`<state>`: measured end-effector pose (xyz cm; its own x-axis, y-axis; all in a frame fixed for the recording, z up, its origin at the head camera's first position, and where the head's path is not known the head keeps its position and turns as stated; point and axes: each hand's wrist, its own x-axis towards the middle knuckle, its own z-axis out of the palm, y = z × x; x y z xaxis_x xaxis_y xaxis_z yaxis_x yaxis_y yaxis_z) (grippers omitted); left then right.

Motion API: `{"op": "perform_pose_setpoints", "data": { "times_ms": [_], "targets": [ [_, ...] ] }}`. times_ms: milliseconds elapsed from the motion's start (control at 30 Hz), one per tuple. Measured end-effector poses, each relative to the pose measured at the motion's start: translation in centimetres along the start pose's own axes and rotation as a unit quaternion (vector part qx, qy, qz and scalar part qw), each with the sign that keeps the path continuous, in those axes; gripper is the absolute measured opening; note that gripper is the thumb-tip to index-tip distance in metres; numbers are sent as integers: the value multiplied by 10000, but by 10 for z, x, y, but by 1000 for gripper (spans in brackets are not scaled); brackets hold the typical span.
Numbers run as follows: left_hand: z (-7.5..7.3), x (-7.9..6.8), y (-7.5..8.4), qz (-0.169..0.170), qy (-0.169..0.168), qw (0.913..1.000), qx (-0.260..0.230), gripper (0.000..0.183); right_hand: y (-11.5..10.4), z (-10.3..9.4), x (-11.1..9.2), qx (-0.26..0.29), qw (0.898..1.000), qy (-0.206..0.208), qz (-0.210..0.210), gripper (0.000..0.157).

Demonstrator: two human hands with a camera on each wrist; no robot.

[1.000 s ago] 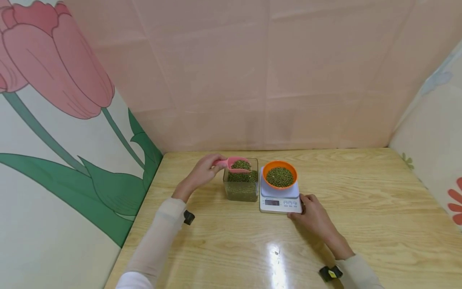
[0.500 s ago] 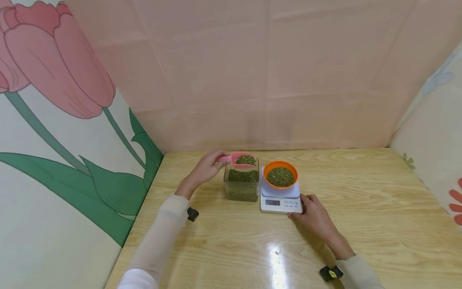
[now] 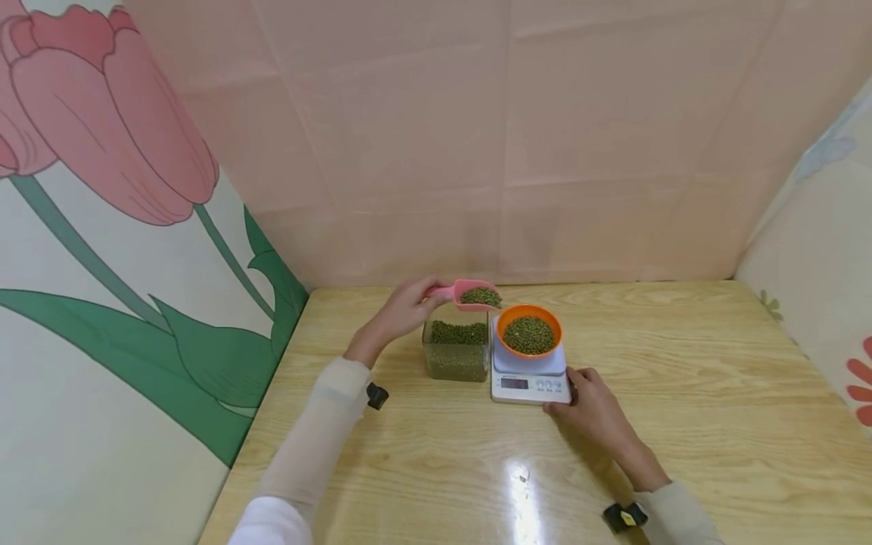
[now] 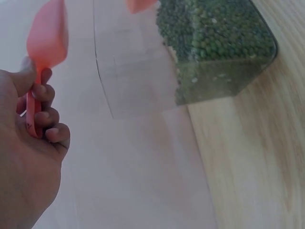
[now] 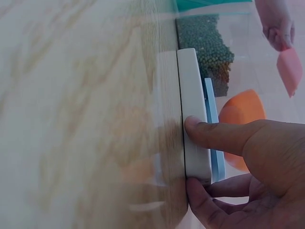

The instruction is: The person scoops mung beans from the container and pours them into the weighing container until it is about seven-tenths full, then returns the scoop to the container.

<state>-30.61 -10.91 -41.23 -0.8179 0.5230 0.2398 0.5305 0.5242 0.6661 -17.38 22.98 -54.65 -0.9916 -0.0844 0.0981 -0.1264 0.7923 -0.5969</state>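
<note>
My left hand (image 3: 407, 306) grips the handle of a pink scoop (image 3: 466, 286), which carries a heap of green beans (image 3: 480, 297). The scoop is raised above the right rim of a clear square container (image 3: 456, 363) partly filled with the same beans, close to an orange bowl (image 3: 504, 342). That bowl holds green beans too and sits on the platform of a white kitchen scale (image 3: 507, 394). My right hand (image 3: 591, 405) holds the scale's front right corner; in the right wrist view the thumb (image 5: 209, 133) presses its front edge. The scale's display is too small to read.
All of this stands on a wood-grain table (image 3: 422, 462) near its back edge. A pink-beige cloth wall (image 3: 415, 166) rises behind, and a side wall with a painted tulip (image 3: 102, 136) stands at the left. The container touches or nearly touches the scale's left side.
The left hand has lifted the loaded scoop out over the container and moved it right, toward the orange bowl. My right hand stays at the scale's corner.
</note>
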Motion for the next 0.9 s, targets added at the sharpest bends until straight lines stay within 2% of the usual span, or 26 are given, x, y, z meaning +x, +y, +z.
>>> {"op": "perform_pose_setpoints", "data": {
  "times_ms": [333,467,600,900],
  "targets": [
    [5,9,12,-56,-253,9996,94,33,-1,0,0,-21,9999,-53,84,83],
    [8,13,15,25,-289,9994,181,32,-1,0,1,-43,9999,-66,88,84],
    [10,17,16,107,-301,9989,341,30,-1,0,1,-37,9999,-87,98,84],
    [16,23,20,63,-479,9967,655,29,-1,0,0,-25,10000,-53,54,84]
  ]
}}
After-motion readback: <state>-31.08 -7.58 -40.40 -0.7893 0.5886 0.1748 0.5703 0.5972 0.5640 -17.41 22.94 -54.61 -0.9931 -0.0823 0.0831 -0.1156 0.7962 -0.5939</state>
